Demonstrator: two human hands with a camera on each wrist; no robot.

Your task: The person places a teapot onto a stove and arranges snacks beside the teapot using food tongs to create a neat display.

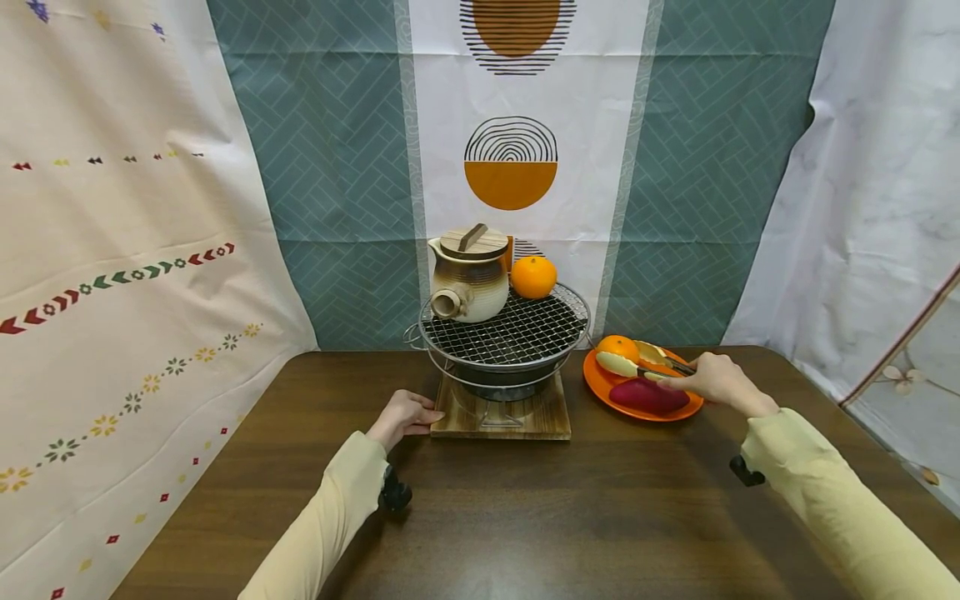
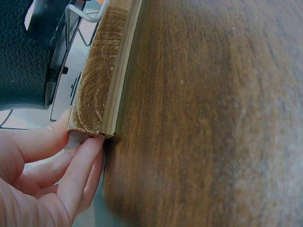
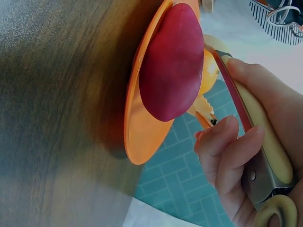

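At the left front corner of a wooden board (image 1: pixel 551 421), my left hand (image 1: pixel 405 414) pinches the edge, thumb above and fingers at the lower side. My right hand (image 1: pixel 718 383) grips a pair of tongs (image 3: pixel 267 132) with cream-coloured handles and tips. Its spread tips lie on either side of an orange (image 1: pixel 617 347) on an orange plate (image 1: pixel 602 390). In front of that fruit on the plate is a purple sweet potato (image 1: pixel 648 397), seen large in the right wrist view. The orange is partly hidden behind it there.
On the board stands a round tabletop grill (image 1: pixel 517 367) with a wire mesh top. A side-handled clay teapot (image 1: pixel 483 292) with a wooden lid and another orange (image 1: pixel 533 277) sit on the mesh. Patterned curtains hang behind and beside the brown table (image 1: pixel 540 517).
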